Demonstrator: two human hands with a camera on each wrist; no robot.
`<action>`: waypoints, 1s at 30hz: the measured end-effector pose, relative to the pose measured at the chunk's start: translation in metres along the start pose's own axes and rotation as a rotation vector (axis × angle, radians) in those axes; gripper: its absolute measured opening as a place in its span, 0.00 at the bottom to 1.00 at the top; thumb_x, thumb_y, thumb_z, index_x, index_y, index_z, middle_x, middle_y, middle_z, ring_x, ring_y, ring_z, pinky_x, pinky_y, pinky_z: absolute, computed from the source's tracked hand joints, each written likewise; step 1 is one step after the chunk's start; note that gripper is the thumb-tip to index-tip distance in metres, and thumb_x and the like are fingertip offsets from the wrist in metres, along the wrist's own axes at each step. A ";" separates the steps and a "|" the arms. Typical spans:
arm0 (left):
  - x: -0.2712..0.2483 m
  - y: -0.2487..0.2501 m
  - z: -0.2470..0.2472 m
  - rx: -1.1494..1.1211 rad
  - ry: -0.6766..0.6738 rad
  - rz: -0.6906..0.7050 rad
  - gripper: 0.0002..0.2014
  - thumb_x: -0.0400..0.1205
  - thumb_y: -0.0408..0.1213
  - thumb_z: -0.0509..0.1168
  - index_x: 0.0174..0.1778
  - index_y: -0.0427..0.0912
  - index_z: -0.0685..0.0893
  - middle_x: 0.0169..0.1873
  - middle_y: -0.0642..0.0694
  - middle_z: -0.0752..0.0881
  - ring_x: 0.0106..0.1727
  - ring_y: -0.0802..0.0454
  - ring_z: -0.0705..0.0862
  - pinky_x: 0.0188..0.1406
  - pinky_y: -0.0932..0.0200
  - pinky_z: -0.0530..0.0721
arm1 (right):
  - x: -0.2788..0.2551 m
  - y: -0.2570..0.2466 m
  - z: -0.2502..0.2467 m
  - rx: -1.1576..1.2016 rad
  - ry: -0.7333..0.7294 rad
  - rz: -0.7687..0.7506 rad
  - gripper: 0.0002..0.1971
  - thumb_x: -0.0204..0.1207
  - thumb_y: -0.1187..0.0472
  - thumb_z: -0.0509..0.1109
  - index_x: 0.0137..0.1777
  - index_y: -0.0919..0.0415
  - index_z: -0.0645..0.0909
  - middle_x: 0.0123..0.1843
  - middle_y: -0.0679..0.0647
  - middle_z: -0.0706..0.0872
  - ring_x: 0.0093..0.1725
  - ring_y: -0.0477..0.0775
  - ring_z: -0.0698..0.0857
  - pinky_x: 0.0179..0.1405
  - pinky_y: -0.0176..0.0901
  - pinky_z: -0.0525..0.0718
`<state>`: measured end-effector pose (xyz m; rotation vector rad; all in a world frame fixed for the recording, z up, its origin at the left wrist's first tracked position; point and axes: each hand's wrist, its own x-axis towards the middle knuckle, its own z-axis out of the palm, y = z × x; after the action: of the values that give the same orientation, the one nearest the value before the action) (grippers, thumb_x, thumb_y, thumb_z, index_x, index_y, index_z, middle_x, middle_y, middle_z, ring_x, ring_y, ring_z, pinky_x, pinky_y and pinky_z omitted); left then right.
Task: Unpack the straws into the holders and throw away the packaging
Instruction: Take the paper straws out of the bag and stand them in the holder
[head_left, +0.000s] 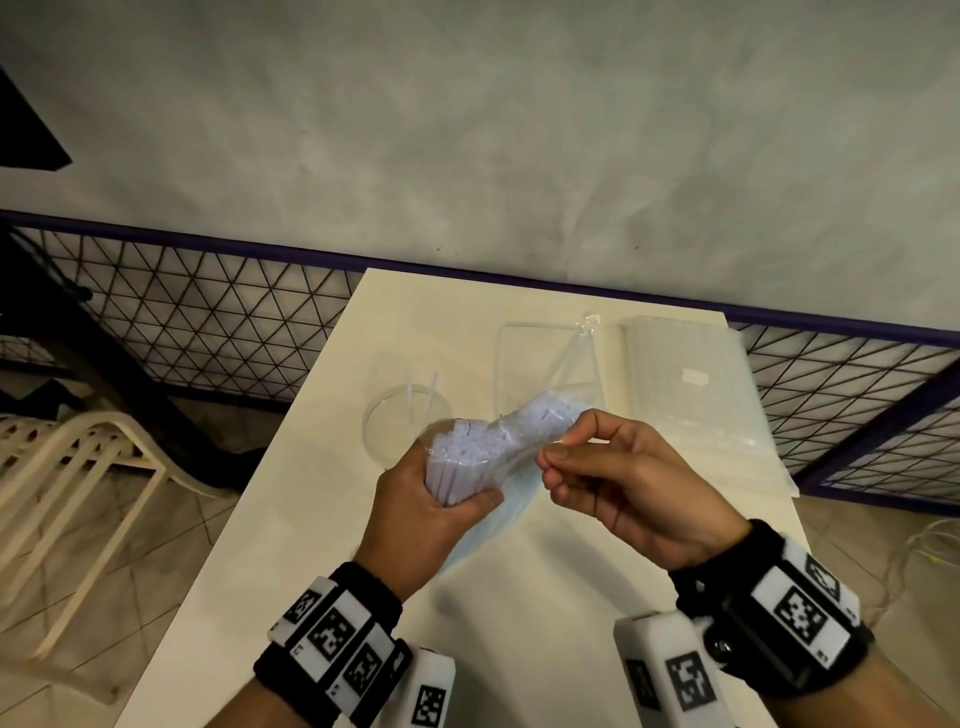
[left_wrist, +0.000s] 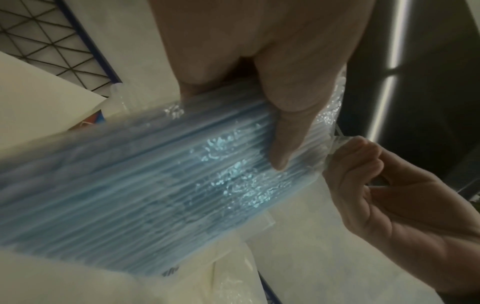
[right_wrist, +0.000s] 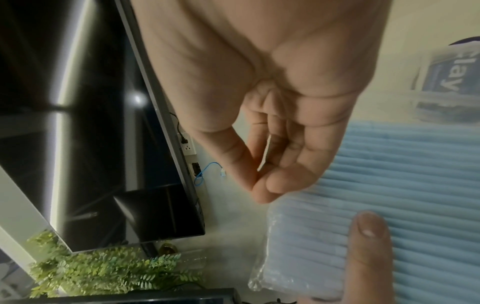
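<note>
**Operator:** Left hand (head_left: 431, 512) is wrapped round the pack of straws (head_left: 483, 452), thumb across the wrapped bundle, holding it above the table (head_left: 291, 519) with the open straw ends facing up toward my head camera. Right hand (head_left: 618, 483) pinches the clear wrapper (head_left: 530, 457) at the pack's top edge between thumb and forefinger; its other fingers are curled in.

**Inspector:** Confirm that from the wrist views.

**Operator:** Left wrist view shows my left thumb (left_wrist: 283, 131) pressed on the blue straws through the film, and the right hand (left_wrist: 394, 197) gripping a bunched bit of film at the pack's end. Right wrist view shows the pinch closed, with the pack (right_wrist: 405, 185) just beside the fingertips.

**Inspector:** Holders?

**Operator:** A round clear holder (head_left: 395, 415) stands on the table just behind the pack, with two straws (head_left: 421, 395) leaning in it. A rectangular clear holder (head_left: 540, 358) sits to its right, a loose clear bag (head_left: 582, 353) draped at it. Further right lies another sealed, clear-wrapped pack (head_left: 691, 395).

**Inspector:** Surroundings?

**Operator:** A wire-mesh fence (head_left: 208, 312) behind the table; a cream slatted chair (head_left: 78, 467) on the left.
</note>
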<state>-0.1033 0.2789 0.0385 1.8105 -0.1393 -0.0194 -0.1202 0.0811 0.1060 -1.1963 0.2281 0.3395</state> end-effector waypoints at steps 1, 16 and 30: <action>0.000 0.000 0.000 -0.003 0.001 -0.003 0.28 0.66 0.30 0.81 0.60 0.51 0.81 0.50 0.64 0.88 0.51 0.66 0.86 0.51 0.75 0.80 | 0.000 0.000 0.000 -0.023 0.007 -0.018 0.09 0.64 0.71 0.77 0.39 0.62 0.80 0.38 0.65 0.89 0.33 0.54 0.87 0.34 0.39 0.87; -0.008 0.002 -0.002 -0.035 -0.005 -0.060 0.28 0.64 0.37 0.83 0.58 0.55 0.81 0.48 0.61 0.88 0.50 0.61 0.87 0.53 0.55 0.86 | -0.009 0.015 0.006 -0.420 0.069 -0.127 0.15 0.74 0.51 0.74 0.47 0.66 0.85 0.45 0.63 0.92 0.39 0.57 0.89 0.42 0.45 0.84; -0.018 0.015 -0.001 -0.127 0.063 0.003 0.30 0.63 0.43 0.82 0.61 0.54 0.80 0.52 0.58 0.88 0.54 0.60 0.87 0.53 0.58 0.85 | 0.006 0.038 0.022 -0.673 0.282 -0.409 0.14 0.79 0.54 0.74 0.33 0.60 0.85 0.28 0.53 0.89 0.28 0.46 0.85 0.33 0.32 0.81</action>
<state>-0.1222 0.2778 0.0525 1.6818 -0.0936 0.0301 -0.1295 0.1146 0.0783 -1.9178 0.1051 -0.1336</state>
